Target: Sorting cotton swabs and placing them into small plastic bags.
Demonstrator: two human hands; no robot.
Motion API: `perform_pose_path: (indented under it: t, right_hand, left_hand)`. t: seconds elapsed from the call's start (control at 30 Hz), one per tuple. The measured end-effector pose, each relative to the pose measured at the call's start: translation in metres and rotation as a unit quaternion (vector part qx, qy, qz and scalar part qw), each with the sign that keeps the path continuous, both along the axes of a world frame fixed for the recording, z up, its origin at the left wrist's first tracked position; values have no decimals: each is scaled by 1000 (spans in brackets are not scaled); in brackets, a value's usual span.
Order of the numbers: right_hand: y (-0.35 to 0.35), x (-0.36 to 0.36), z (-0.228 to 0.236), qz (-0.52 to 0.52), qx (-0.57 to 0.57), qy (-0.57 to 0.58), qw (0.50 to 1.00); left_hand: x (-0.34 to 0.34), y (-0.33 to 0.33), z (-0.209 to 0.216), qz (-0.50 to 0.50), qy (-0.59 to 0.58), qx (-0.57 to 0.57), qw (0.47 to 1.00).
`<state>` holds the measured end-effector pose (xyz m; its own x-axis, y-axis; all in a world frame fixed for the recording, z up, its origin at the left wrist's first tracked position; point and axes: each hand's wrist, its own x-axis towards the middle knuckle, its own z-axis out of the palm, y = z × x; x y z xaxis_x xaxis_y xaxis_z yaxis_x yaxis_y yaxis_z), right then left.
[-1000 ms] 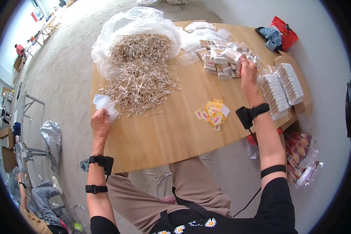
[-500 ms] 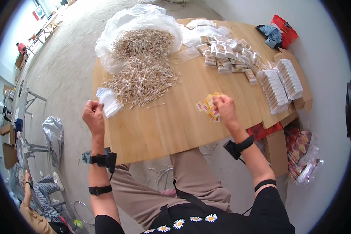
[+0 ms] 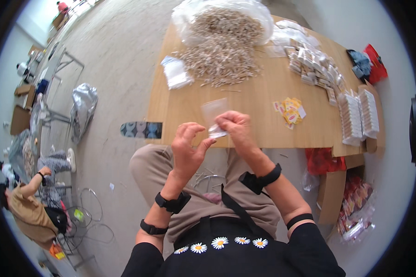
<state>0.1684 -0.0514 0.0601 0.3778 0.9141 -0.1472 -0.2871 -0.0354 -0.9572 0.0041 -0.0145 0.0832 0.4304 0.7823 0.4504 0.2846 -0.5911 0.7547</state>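
Observation:
My right hand (image 3: pixel 239 131) is closed in a pinch on a small clear plastic bag (image 3: pixel 214 110) above the table's near edge. A whitish piece at the bag's lower end, by my fingertips, is too small to make out. Beside it, my left hand (image 3: pixel 188 148) has its thumb and fingers apart, the thumb tip close to the bag's lower end. Beyond the hands lies a large heap of cotton swabs (image 3: pixel 224 64). A stack of clear bags (image 3: pixel 176 74) lies at the heap's left. Small yellow and white cards (image 3: pixel 290 111) are piled to the right.
A big clear sack (image 3: pixel 182 23) of swabs stands at the back. Filled swab packs (image 3: pixel 312 64) are heaped at the right, near rows of white packs (image 3: pixel 350 120) in a carton. A red bag (image 3: pixel 376 64) lies beyond. Another person (image 3: pixel 30 210) sits at the far left.
Both hands have come together at the near edge, my left from the bag stack and my right from the yellow cards. A clear bag now shows in my right hand. The view has shifted.

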Motion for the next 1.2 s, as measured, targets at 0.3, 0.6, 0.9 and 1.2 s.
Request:
perform_pose_path:
  t: [0.3, 0.6, 0.9, 1.2]
  right_hand:
    - [-2, -44, 25, 73, -14, -85, 994]
    - [12, -59, 25, 178, -18, -99, 979]
    - [22, -67, 20, 206, -20, -48, 977]
    - [37, -85, 8, 164, -84, -99, 978]
  left_hand:
    - [-36, 4, -23, -37, -320, -515, 794]
    - [-60, 5, -46, -104, -350, -502, 784]
    - [-93, 14, -43, -59, -357, -505, 783]
    - [-99, 22, -48, 18, -364, -485, 795]
